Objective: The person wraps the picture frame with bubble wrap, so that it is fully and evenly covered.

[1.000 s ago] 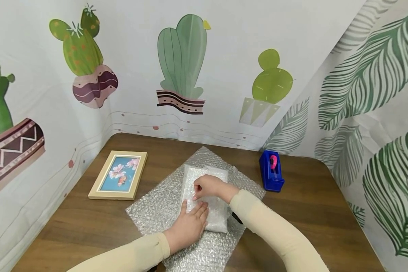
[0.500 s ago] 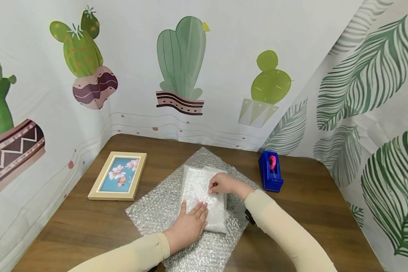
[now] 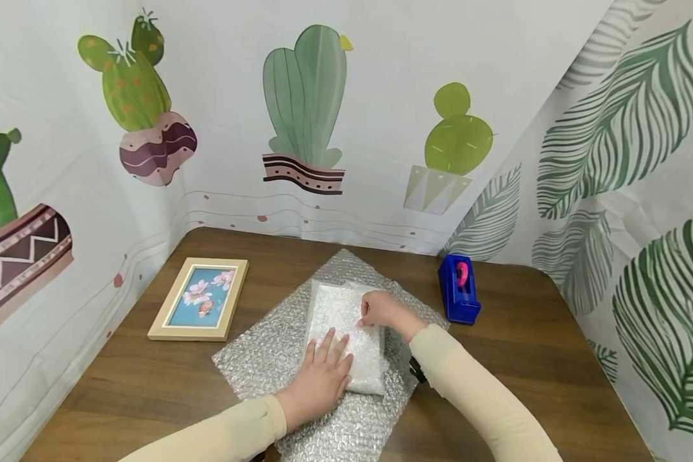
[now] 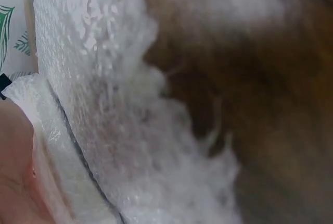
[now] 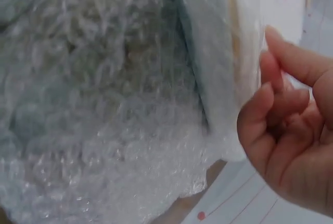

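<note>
You have the wrapped parcel (image 3: 333,309) directly under your fingers, lying flat on a loose sheet of bubble wrap (image 3: 274,343) that spreads out on every side of them. Your left hand (image 3: 317,385) rests on the near part of the parcel, fingers straight and spread apart, gripping nothing. Your right hand (image 3: 385,309) is beyond the left fingertips and to their right; its fingers are curled in, with thumb and forefinger tips close together at the parcel's surface. You can't tell from here whether they pinch a bit of tape or only press.

Well off to the left of your left fingers lies a picture frame (image 3: 199,298); beyond your right fingers, to the right, stands a blue tape dispenser (image 3: 461,301).

The step in hand looks like fastening the wrap: you steady with one hand and work the surface with the other. Your next move probably calls for keeping the left palm down while your right fingertips press any loose edge flat.
</note>
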A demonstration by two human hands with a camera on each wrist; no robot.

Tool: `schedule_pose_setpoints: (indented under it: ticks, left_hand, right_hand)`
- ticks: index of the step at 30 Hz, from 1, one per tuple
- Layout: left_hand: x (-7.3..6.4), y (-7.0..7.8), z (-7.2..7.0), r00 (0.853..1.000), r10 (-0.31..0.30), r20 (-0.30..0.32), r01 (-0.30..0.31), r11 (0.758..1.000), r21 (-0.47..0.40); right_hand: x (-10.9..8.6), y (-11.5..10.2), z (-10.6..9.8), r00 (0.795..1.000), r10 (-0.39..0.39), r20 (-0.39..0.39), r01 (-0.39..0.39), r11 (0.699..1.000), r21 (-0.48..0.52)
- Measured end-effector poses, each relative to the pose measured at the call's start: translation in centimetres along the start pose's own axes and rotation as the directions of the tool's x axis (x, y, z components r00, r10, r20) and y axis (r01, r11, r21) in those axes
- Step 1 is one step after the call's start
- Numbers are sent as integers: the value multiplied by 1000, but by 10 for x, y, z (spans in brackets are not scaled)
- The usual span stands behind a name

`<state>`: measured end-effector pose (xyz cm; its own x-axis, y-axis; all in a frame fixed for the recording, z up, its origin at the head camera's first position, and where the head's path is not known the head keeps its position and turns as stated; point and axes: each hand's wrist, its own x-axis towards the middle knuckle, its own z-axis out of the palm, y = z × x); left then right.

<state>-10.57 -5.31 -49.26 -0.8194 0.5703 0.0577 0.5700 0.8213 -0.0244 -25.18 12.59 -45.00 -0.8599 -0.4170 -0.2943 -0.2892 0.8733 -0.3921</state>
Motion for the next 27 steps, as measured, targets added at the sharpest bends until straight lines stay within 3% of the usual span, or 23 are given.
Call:
schedule_pose_setpoints:
  ticks: [4, 8, 11, 14, 19, 23, 27]
  left_hand:
    - [0, -5, -1, 1000, -13, -25, 13, 1000, -11]
    - [0, -9, -2, 999, -17, -42, 18, 1000, 17]
    - [-1, -10, -2, 999, -6, -43, 6, 1000, 14]
    - [0, -10, -3, 999, 7, -43, -7, 1000, 5]
    - [0, -9, -3, 999, 10, -52, -9, 1000, 24]
    - [0, -8, -1, 998, 11, -56, -9, 999, 33]
    - [0, -6, 0, 998, 16, -60, -14, 999, 31]
  right_hand:
    - [2, -7, 4, 998, 14, -53, -21, 992, -125]
    - [0, -9, 6, 995, 36, -89, -47, 991, -127]
    - [-4, -3, 6, 994, 18, -108, -24, 998, -60]
    - [-8, 7, 5, 996, -16, -88, 23, 996, 87]
    - [-12, 23, -2, 999, -4, -44, 17, 951, 309]
    - [-14, 31, -2, 997, 17, -77, 8, 950, 313]
    - [-17, 35, 2, 989, -6, -147, 50, 954, 296]
